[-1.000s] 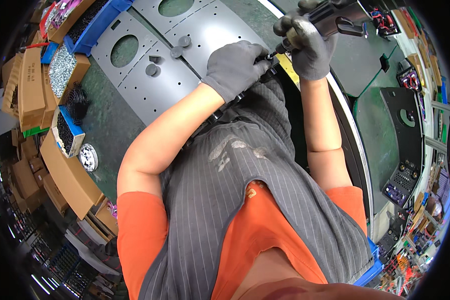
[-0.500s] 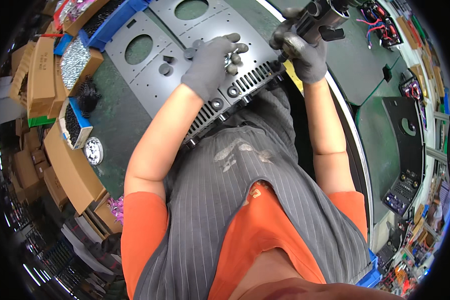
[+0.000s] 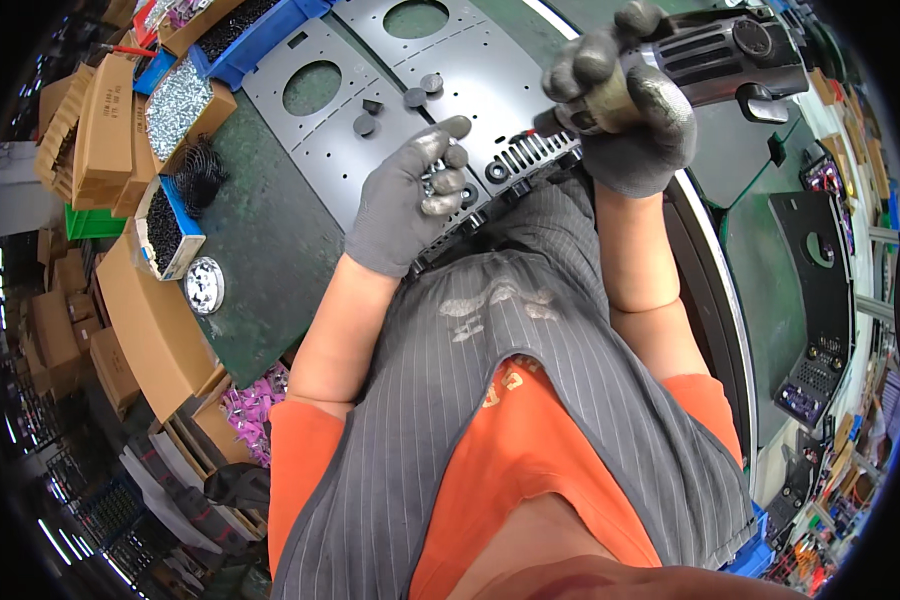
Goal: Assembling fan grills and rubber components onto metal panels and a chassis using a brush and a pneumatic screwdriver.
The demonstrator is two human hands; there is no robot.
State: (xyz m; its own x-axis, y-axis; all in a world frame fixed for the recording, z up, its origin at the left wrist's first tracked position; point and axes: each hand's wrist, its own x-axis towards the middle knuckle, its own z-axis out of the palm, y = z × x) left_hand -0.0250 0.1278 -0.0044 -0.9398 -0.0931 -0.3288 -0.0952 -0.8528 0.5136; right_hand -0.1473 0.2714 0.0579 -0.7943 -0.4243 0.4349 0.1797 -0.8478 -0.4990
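Observation:
Two grey sheet-metal panels (image 3: pixel 490 85) lie side by side on the green work surface, each with a large round hole and, along the near edge, slots. Several dark round feet (image 3: pixel 364 125) sit on them. Over the near edge, my gloved left hand (image 3: pixel 405 195) is curled around small shiny metal pieces that look like screws (image 3: pixel 433 172). My gloved right hand (image 3: pixel 635 120) grips a black power screwdriver (image 3: pixel 715 62), its body pointing right and its front end close to the slotted edge. Whether the tip touches the panel, I cannot tell.
At the left stand a cardboard box of silvery small parts (image 3: pixel 178 105), a blue-edged bin of black screws (image 3: pixel 165 232) and a round white dish (image 3: pixel 204 285). Pink parts (image 3: pixel 255 410) lie lower down. On the right, a black panel (image 3: pixel 815 270) rests on another green surface.
My right hand has turned the power screwdriver from upright to lying rightward. My left hand has drawn back toward me, off the panel's middle, still holding the metal pieces. The view has shifted slightly.

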